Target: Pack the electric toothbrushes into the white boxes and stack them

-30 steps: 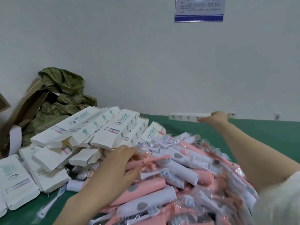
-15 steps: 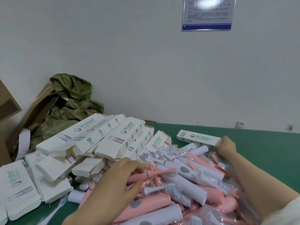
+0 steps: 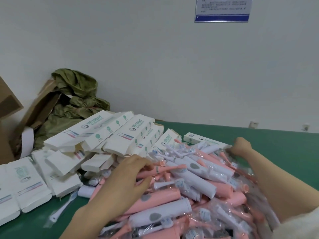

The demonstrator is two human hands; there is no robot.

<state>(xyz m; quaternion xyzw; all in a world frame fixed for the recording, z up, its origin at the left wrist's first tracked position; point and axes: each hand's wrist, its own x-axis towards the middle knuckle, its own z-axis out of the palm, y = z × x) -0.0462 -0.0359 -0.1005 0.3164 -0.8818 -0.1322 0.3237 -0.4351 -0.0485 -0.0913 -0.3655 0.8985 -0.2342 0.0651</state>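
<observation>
- Pink and white electric toothbrushes (image 3: 189, 185), each in clear film, are lying in a loose heap on the green table (image 3: 276, 144), directly in front of the person.
- Left hand (image 3: 127, 180) is resting on the heap's left side with fingers (image 3: 138, 163) bending down over a pink handle. Cannot tell if they are actually clamping it.
- Right hand (image 3: 241, 146) is reaching to the heap's far edge, fingers curled and meeting the end of a closed white box (image 3: 205, 141) that is lying flat on the table. Gripping or only touching: cannot tell.
- Flat unfolded boxes (image 3: 117, 133) are leaning in a stack just left of the heap, touching it.
- Risks, my read:
- Film is looking slippery. Pulling one handle out is likely dragging neighbours along and sending the heap sliding into the closed box or the flat stack.
- Brush heads are lying mixed among the handles, and one brush head (image 3: 62, 209) is lying alone on the table. A set could be going into a box incomplete.
- Leaning flat stack is looking unstable, so a knock from the left forearm could be tipping it.
</observation>
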